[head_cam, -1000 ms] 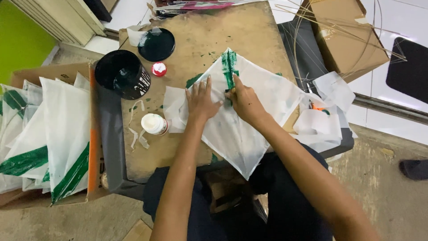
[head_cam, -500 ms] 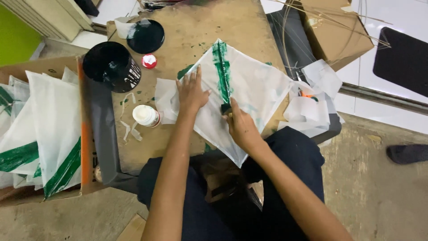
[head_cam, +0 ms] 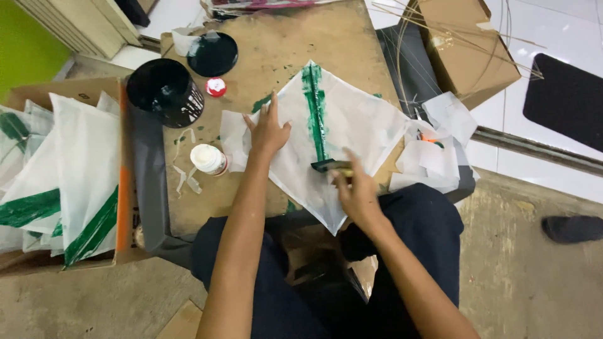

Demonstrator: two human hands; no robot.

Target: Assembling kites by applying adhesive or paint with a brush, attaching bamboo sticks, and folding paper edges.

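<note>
Paper (head_cam: pixel 364 125) w/ brush (head_cam: pixel 326 166); paint bucket (head_cam: pixel 164 92), glue bottle (head_cam: pixel 209 159) nearby.

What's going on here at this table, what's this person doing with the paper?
A seated person is painting a green stripe down the middle of a white diamond-shaped paper sheet on a worn wooden board. The left hand presses flat on the sheet, while the right hand holds a small brush at the stripe's lower end. A black paint bucket and its lid sit beside the sheet. Finished striped sheets lie stacked to the left.
</note>
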